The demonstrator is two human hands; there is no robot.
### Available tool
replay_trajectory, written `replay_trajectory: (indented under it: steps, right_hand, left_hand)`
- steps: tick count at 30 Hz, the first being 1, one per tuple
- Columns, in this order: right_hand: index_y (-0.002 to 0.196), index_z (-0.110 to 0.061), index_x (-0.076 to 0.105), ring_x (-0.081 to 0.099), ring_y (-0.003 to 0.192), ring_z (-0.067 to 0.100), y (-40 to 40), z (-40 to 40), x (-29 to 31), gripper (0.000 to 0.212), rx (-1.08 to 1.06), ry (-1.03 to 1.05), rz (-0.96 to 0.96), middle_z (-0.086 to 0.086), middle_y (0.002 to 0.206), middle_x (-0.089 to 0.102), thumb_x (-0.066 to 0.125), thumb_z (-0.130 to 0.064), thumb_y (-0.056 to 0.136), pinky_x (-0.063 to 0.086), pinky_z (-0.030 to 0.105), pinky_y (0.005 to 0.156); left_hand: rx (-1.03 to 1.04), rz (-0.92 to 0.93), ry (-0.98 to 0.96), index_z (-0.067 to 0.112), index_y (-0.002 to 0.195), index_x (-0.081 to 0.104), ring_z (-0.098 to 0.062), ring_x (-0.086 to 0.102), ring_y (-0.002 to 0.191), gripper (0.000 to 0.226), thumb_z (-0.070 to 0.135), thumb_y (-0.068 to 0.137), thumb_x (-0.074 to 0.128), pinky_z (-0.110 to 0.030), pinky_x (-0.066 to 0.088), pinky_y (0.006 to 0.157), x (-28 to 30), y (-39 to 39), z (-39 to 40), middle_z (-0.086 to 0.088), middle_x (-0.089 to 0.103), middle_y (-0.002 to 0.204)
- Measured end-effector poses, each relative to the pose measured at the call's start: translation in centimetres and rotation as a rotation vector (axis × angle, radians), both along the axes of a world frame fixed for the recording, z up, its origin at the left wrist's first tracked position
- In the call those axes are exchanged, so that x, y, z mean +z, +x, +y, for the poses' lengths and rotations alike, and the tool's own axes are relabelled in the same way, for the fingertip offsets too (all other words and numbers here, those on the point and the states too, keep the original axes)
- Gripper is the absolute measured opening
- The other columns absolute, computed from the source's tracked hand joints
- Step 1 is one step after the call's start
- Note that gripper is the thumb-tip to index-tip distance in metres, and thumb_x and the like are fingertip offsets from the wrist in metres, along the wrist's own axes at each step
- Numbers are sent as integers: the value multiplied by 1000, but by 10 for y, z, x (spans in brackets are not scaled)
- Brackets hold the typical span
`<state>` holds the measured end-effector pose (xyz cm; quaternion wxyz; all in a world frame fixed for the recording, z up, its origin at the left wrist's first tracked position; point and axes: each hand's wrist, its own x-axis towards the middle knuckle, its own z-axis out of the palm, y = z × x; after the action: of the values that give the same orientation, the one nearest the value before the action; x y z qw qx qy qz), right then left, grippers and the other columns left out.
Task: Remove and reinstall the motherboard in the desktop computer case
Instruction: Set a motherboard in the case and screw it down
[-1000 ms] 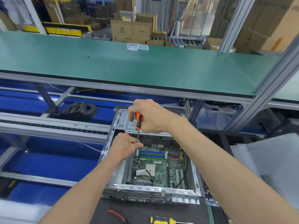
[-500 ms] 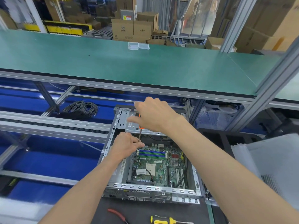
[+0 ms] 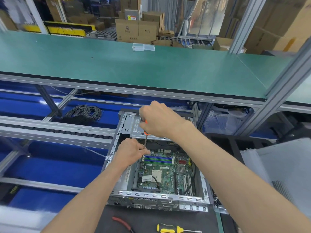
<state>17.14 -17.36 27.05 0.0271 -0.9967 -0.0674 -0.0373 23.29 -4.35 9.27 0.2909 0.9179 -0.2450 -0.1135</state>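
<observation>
An open grey desktop case (image 3: 156,195) lies flat in front of me, with the green motherboard (image 3: 166,172) seated inside. My right hand (image 3: 159,121) grips the orange-and-black handle of a screwdriver (image 3: 145,141), held nearly upright over the board's far left corner. My left hand (image 3: 131,149) pinches the lower part of the metal shaft at that corner, just left of the blue and green memory slots (image 3: 158,159). The tip and any screw are hidden behind my left fingers.
A yellow screwdriver (image 3: 175,230) and red-handled pliers (image 3: 122,224) lie on the dark mat in front of the case. A green bench top (image 3: 134,69) with two small clear boxes (image 3: 143,47) runs above. A black cable coil (image 3: 84,113) sits at the left, white sheets (image 3: 277,165) at the right.
My right hand has turned on the screwdriver handle, so its fingers now cover most of the orange grip. My left hand stays at the shaft.
</observation>
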Motion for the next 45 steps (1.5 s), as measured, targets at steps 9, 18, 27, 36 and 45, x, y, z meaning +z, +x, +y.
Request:
replay_trajectory:
  steps: [9,18,27,36,45]
  right_hand:
    - [103,-13,52,44,75,27,-4,-3,-2,41,-44,-19,-17,-1,78,35,54,-53,97,35,39,64]
    - [110,-20,53,54,90,17,-5,-6,-17,38,152,403,-83,-5,101,53,71,-17,77,49,37,77]
    - [113,-27,33,51,57,9,-15,-4,-68,39,-116,673,-382,-6,66,48,64,-41,95,33,21,49]
    - [106,-22,33,48,56,14,-34,-43,-34,34,-169,698,-482,-1,61,47,63,-35,97,32,20,48]
    - [106,-25,31,48,56,8,-53,-71,-20,34,-252,652,-548,-5,61,43,62,-37,98,37,22,51]
  left_hand:
    - [-11,-1,67,34,87,81,-7,47,54,18,51,80,77,-30,53,68,3,0,-2,19,65,57]
    - [-39,-74,180,30,82,81,-14,65,78,28,56,81,73,-33,56,73,3,1,-3,5,72,71]
    - [-28,-27,120,34,82,81,-15,62,73,24,57,78,76,-30,51,67,4,-1,-4,16,57,57]
    - [178,-211,-269,22,61,63,-5,47,43,33,22,94,63,-14,32,46,12,-14,-8,12,49,44]
    - [559,529,-409,3,86,64,-21,50,56,14,13,89,54,-33,47,60,-13,-40,-66,-9,59,75]
